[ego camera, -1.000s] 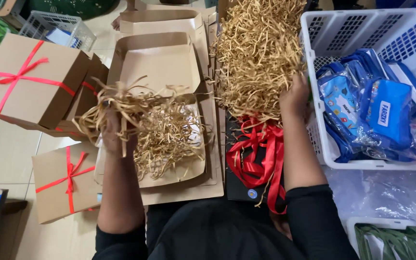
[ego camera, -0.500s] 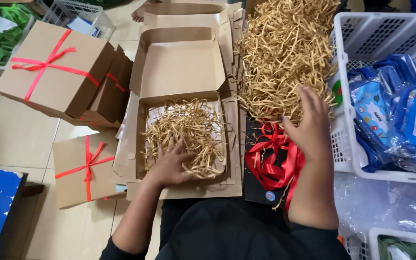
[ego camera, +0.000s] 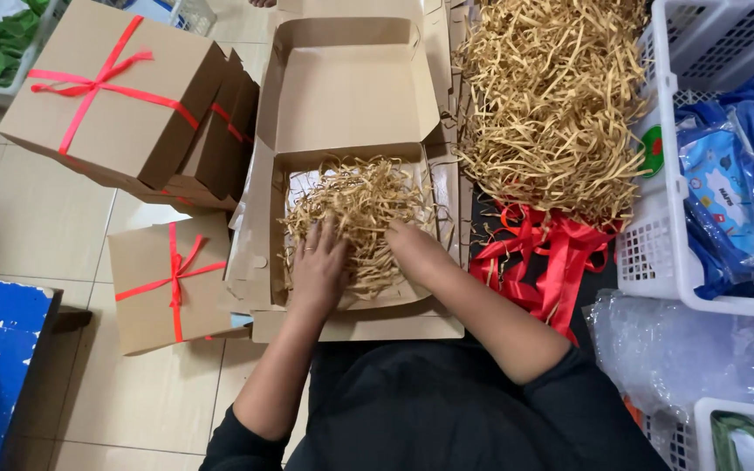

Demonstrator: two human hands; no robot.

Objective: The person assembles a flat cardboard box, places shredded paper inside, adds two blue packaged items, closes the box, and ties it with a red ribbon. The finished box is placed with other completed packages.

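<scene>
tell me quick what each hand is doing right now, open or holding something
Left hand: open, fingers spread flat on the paper shred in the open cardboard box.
Right hand: pressed into the same shred; fingers buried, so grip cannot be told.

Open box [ego camera: 351, 174] centre, shredded paper [ego camera: 361, 209] in it, both hands [ego camera: 320, 266] on the paper. Tied boxes [ego camera: 115, 96] left. Loose paper pile [ego camera: 551, 96] right, ribbons [ego camera: 551, 253] just before it, basket [ego camera: 717, 166] of packets far right.

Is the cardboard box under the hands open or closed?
Open. The cardboard box has its lid folded back flat, and both the left hand and right hand press into the shredded paper inside.
</scene>
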